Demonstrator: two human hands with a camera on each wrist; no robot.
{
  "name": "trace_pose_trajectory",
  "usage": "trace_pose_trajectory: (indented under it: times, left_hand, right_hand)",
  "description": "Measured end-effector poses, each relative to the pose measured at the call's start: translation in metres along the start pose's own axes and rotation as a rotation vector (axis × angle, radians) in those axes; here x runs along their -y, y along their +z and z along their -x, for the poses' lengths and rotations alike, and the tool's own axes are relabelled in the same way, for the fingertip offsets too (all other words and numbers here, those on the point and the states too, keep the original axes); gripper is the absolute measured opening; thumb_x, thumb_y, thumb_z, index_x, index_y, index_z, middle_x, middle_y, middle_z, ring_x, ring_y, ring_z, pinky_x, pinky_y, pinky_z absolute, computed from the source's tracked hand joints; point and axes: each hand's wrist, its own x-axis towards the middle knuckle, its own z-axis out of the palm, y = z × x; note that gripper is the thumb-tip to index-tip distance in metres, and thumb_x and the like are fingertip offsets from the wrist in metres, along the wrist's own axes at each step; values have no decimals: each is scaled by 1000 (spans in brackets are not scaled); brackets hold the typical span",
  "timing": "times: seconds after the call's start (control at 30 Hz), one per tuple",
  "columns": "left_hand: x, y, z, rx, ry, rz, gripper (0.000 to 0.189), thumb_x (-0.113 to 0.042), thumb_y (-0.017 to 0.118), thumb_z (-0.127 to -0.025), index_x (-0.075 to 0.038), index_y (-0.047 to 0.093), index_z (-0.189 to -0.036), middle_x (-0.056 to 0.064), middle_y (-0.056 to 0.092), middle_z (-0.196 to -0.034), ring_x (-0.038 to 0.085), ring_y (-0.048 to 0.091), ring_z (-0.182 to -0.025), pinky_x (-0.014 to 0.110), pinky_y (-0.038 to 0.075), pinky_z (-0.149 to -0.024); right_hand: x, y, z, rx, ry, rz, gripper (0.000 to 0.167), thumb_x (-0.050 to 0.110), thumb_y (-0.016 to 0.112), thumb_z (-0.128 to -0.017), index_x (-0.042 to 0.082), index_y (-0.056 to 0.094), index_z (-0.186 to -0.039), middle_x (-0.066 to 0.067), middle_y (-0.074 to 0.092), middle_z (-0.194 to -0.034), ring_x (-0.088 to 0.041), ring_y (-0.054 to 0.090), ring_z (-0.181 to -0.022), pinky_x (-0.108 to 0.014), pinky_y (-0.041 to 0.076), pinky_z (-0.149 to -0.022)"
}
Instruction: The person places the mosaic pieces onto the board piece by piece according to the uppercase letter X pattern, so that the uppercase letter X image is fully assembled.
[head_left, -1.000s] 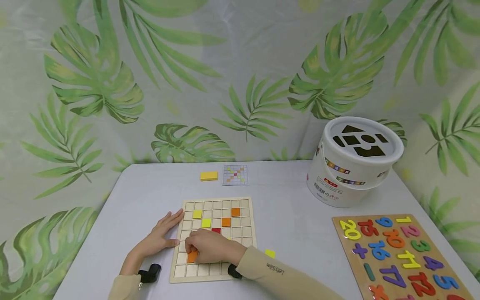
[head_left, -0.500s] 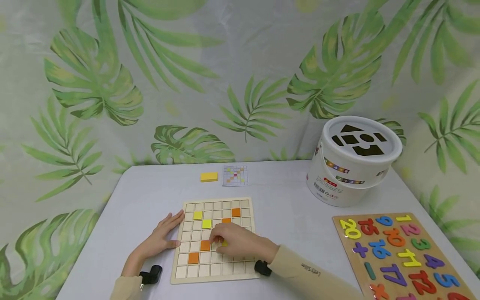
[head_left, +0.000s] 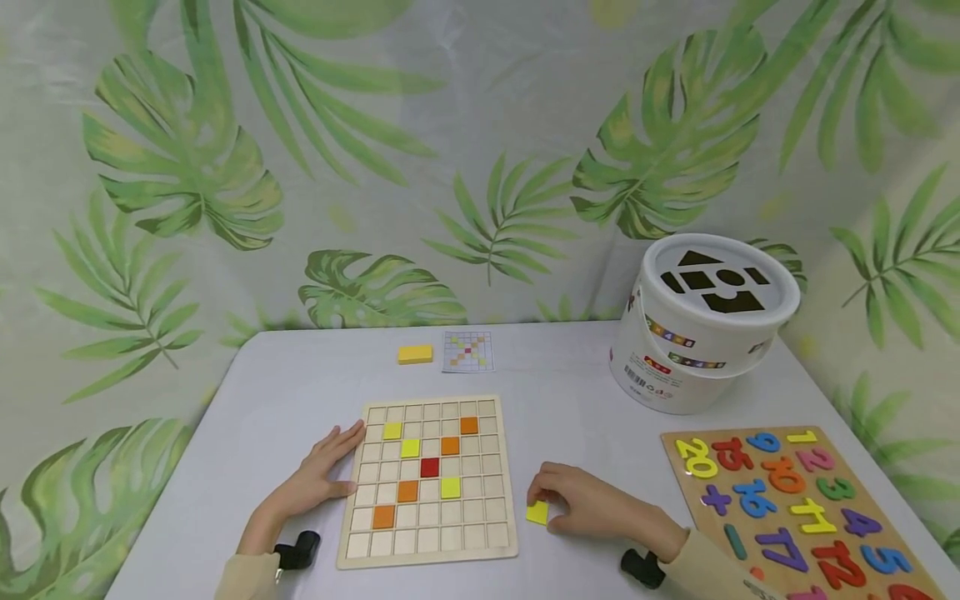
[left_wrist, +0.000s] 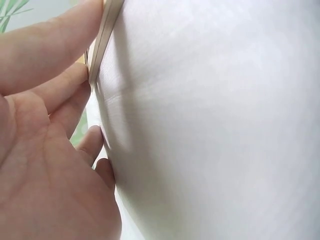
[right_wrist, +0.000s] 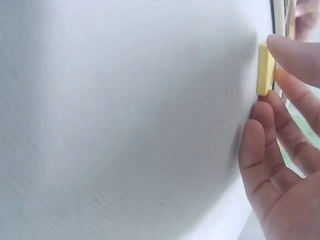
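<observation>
A pale wooden grid board [head_left: 508, 467] lies on the table, with two yellow tiles on its upper left, a yellow tile [head_left: 450, 487] right of centre, a red tile [head_left: 429, 467] in the middle and several orange tiles [head_left: 384, 517] along the other diagonal. My left hand [head_left: 318, 477] rests at the board's left edge, fingers extended and touching it. Right of the board, my right hand [head_left: 588, 504] has its thumb and fingers on opposite sides of a loose yellow tile [head_left: 536, 512]. That tile's yellow side [right_wrist: 263, 70] shows between thumb and fingers in the right wrist view.
Behind the board lie a yellow block [head_left: 416, 355] and a small pattern card [head_left: 468, 352] with coloured squares. A white bucket [head_left: 693, 350] with shape holes in its lid stands back right. A wooden number board [head_left: 798, 467] lies at the right, partly under the right sleeve.
The right hand has moved off the board, rightward to the loose yellow tile, uncovering the red, orange and yellow tiles. The left hand has stayed at the board's edge.
</observation>
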Motion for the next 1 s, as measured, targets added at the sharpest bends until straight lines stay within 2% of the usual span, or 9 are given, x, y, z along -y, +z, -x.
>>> trace_pose_trajectory:
  times: [0.3, 0.43, 0.57, 0.8, 1.0]
  left_hand:
    - [-1, 2, -5, 6, -5, -13, 80, -12, 71, -78, 0, 33, -147, 15, 22, -155, 46, 3, -141, 69, 1, -104]
    - [-2, 2, -5, 8, -5, -15, 80, -12, 72, -77, 1, 33, -146, 16, 22, -155, 46, 3, -141, 69, 2, -103]
    - [-3, 0, -5, 8, 0, -11, 81, -14, 73, -77, 1, 34, -146, 16, 22, -155, 46, 3, -140, 70, 1, -103]
    - [-1, 1, -4, 4, 3, -7, 81, -14, 72, -77, 1, 34, -146, 16, 22, -155, 46, 2, -141, 69, 1, -103]
    - [1, 2, -4, 8, 6, -2, 80, -14, 72, -78, 1, 33, -146, 16, 21, -155, 45, 2, -141, 69, 1, -103]
  right_hand:
    - [-2, 3, -2, -46, -36, 19, 27, 1, 72, -76, 18, 62, -95, 12, 50, -86, -5, 47, -78, -21, 45, -70]
    - [0, 4, -7, -67, -61, 10, 27, 0, 70, -76, 16, 63, -97, 12, 51, -88, -5, 48, -80, -20, 45, -71]
    - [9, 9, -18, -69, -93, 6, 26, 2, 70, -79, 15, 63, -99, 13, 52, -91, -6, 49, -83, -19, 45, -74]
    - [32, 22, -43, -50, -135, 70, 24, 0, 67, -79, 16, 65, -98, 12, 54, -97, -4, 48, -85, -17, 45, -77]
    - [43, 28, -53, -50, -175, 121, 26, -5, 65, -78, 14, 67, -95, 12, 57, -96, -3, 48, -85, -16, 44, -78]
